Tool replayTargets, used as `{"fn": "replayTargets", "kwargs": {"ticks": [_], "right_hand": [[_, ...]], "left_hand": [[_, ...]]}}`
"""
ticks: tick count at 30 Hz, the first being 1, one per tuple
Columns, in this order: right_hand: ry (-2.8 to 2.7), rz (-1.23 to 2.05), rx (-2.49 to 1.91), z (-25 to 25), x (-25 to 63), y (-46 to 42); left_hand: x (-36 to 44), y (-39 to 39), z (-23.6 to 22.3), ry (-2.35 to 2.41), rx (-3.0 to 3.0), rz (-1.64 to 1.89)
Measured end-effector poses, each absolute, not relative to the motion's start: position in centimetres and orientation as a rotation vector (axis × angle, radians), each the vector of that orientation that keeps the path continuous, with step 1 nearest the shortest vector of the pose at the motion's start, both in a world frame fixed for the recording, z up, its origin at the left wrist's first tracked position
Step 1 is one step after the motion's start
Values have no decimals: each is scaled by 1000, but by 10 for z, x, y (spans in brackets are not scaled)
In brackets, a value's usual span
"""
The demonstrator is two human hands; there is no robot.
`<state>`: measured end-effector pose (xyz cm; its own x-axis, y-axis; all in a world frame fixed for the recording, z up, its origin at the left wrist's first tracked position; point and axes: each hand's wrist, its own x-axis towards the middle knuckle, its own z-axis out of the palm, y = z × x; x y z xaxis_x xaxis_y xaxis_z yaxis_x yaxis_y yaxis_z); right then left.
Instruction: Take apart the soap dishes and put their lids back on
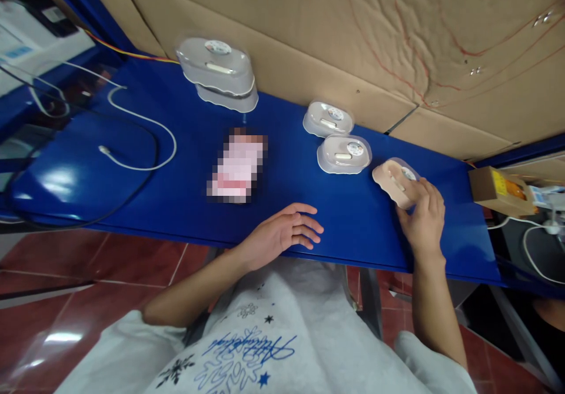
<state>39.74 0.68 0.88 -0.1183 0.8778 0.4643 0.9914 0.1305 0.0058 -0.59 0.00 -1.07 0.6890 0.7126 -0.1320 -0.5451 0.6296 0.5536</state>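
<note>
1. Our right hand (424, 217) grips the near right end of a peach-toned case (394, 183), thumb along the near side and fingers curled over the far side. The case is an elongated, rounded shape with a smooth, plastic-looking surface, a pale strip and a round label on top.
2. The case sits at the right part of the blue table (282, 194); it points away from our palm, up and to the left, its left end sticking out past the fingers.
3. Our left hand (282, 232) holds nothing. It is open, fingers loosely spread and pointing right, near the front edge of the table, well apart from the case.
4. Just left of the case we see a front oval case (344, 154), and behind it a rear oval case (328, 119). Both look like see-through, glossy plastic over a pale base with a wavy rim, each with a pale strip and a round label.
5. Farther left, against the creased brown cardboard (286, 47), stands a stack of larger grey cases (216, 73), rounded and translucent, with wavy rims.
6. Between that stack and our left hand lies a pixelated pink item (238, 167); we cannot tell what it is.
7. A thin white cable (174, 141) curves across the glossy tabletop at left.
</note>
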Motion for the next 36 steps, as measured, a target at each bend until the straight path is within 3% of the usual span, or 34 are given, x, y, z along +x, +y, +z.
{"fn": "replayTargets", "kwargs": {"ticks": [6, 15, 21, 33, 36], "right_hand": [[-2192, -180, -1926, 32, 413, 49], [-2475, 259, -1301, 37, 325, 140], [-2464, 252, -1312, 44, 308, 119], [-2112, 936, -1134, 34, 241, 38], [-2016, 832, -1277, 29, 266, 55]], "left_hand": [[-6, 0, -10, 355, 508, 738], [-5, 0, -9, 433, 437, 797], [-10, 5, -7, 385, 241, 724], [-5, 4, 0, 416, 172, 822], [-5, 4, 3, 427, 94, 854]]}}
